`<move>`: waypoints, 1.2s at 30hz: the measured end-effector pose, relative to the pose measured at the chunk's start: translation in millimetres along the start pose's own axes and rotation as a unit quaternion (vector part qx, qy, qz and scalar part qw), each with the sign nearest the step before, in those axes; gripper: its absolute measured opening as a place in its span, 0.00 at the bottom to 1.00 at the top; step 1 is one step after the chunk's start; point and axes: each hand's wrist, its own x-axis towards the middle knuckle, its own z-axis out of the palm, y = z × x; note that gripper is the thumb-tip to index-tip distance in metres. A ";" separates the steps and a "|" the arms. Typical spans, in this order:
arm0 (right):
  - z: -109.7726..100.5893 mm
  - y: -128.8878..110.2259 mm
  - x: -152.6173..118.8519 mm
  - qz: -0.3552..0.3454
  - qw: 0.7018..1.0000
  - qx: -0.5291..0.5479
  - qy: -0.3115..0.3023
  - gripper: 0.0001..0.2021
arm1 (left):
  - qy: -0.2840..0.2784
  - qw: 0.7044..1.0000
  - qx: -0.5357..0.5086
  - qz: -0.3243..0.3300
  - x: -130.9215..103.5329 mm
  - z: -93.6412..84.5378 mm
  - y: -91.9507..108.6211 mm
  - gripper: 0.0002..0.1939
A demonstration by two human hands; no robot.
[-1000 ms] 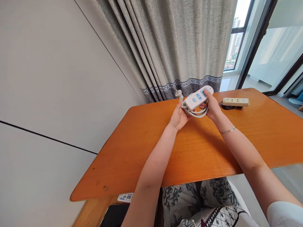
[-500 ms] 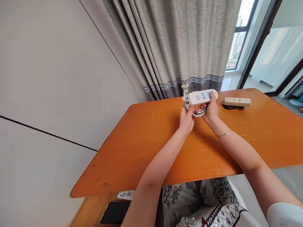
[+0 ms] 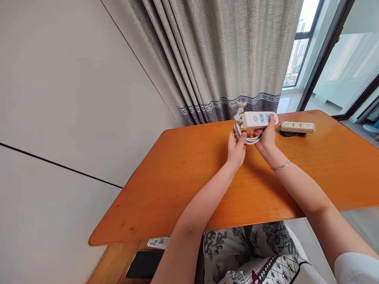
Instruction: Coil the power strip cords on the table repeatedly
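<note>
A white power strip (image 3: 251,120) with pale blue sockets is held up above the far part of the table. My right hand (image 3: 267,134) grips its right end, thumb on the front face and fingers behind. Its white cord (image 3: 237,128) is looped at the left end and beneath the strip. My left hand (image 3: 237,149) is closed around the lower left of that coil, with the thumb in front. At the upper left, the white plug (image 3: 241,105) sticks up from the bundle. Some fingertips of both hands are hidden behind the cord and strip.
A cream power strip (image 3: 297,127) with a dark cord lies on the orange wooden table (image 3: 177,185), right of my hands. Behind the table hangs a grey curtain (image 3: 237,51). A black phone (image 3: 145,264) rests on a lower wooden surface at the near left.
The white power strip has shifted right and slightly up, and looks more level. My left hand has slid a little right along with the cord and plug.
</note>
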 end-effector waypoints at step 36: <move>-62.2 -17.2 -69.3 0.035 0.998 -0.011 0.045 0.08 | 0.164 0.980 0.002 -0.117 -28.8 8.5 -38.7 0.11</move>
